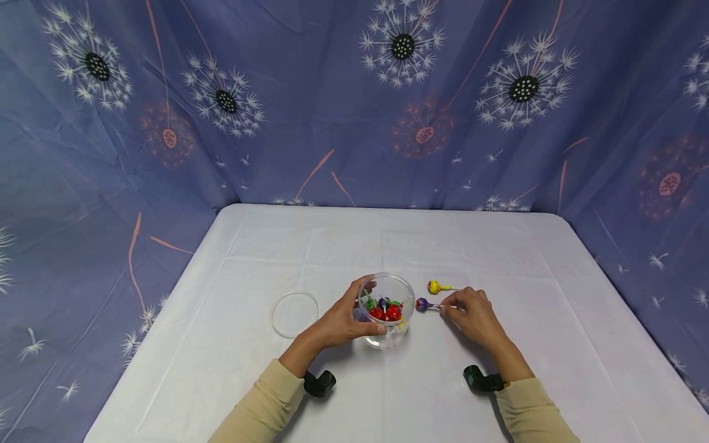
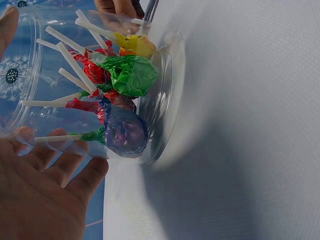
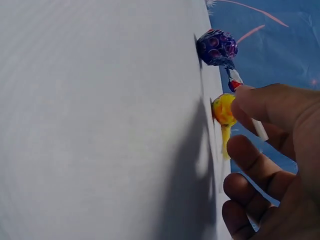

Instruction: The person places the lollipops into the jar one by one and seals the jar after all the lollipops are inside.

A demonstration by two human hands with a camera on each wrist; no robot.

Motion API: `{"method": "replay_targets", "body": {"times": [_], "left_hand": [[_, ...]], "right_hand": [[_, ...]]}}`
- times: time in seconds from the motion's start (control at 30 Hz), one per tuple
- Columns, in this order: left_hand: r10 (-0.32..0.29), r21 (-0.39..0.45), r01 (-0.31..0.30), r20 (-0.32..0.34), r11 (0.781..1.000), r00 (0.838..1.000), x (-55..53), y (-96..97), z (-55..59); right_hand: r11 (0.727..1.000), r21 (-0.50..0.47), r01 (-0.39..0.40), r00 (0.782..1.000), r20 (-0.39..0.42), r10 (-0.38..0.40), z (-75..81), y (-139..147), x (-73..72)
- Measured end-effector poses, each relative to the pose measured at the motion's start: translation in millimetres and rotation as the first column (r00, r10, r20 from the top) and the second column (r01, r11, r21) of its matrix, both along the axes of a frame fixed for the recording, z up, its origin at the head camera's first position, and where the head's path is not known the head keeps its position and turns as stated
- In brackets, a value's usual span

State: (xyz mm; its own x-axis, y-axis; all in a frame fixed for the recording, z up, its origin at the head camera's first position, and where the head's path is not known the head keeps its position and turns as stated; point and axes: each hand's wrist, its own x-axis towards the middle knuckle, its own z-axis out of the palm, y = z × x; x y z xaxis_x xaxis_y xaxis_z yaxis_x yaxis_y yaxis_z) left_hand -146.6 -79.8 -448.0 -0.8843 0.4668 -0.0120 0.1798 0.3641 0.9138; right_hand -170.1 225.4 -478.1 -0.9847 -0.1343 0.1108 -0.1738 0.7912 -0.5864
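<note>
My left hand (image 1: 346, 320) grips a clear plastic jar (image 1: 410, 289) from its left side, thumb at the front and fingers behind. Inside the jar, wrapped lollipops in red, green, yellow and purple show, several with white sticks pointing toward the open mouth; a green lollipop (image 2: 131, 76) lies in the middle of the left wrist view. To the right of the jar, my right hand (image 1: 473, 315) pinches the stick of a purple lollipop (image 3: 217, 47) between thumb and index finger. Just behind that one, a yellow lollipop (image 1: 434, 287) lies on the table, its stick pointing right.
A thin clear round lid (image 1: 274, 326) lies flat left of the jar. The white cloth-covered table (image 1: 266, 240) reaches back to a blue dandelion-print curtain (image 1: 310, 111). Black wrist devices, such as the one at my right wrist (image 1: 480, 379), sit beside both sleeves.
</note>
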Motion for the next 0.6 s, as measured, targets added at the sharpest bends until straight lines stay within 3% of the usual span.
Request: {"method": "replay_targets", "body": {"times": [0.37,0.6], "left_hand": [[-0.012,0.004,0.012,-0.005,1.0,1.0,0.9,0.0,1.5],[-0.008,0.004,0.008,0.004,1.0,1.0,0.7,-0.4,1.3]], "right_hand": [[0.999,-0.052,-0.006,0.995,-0.105,0.0,12.9,-6.6,0.3],[0.999,-0.049,0.007,0.993,-0.119,-0.013,26.8,-12.4,1.5]]}}
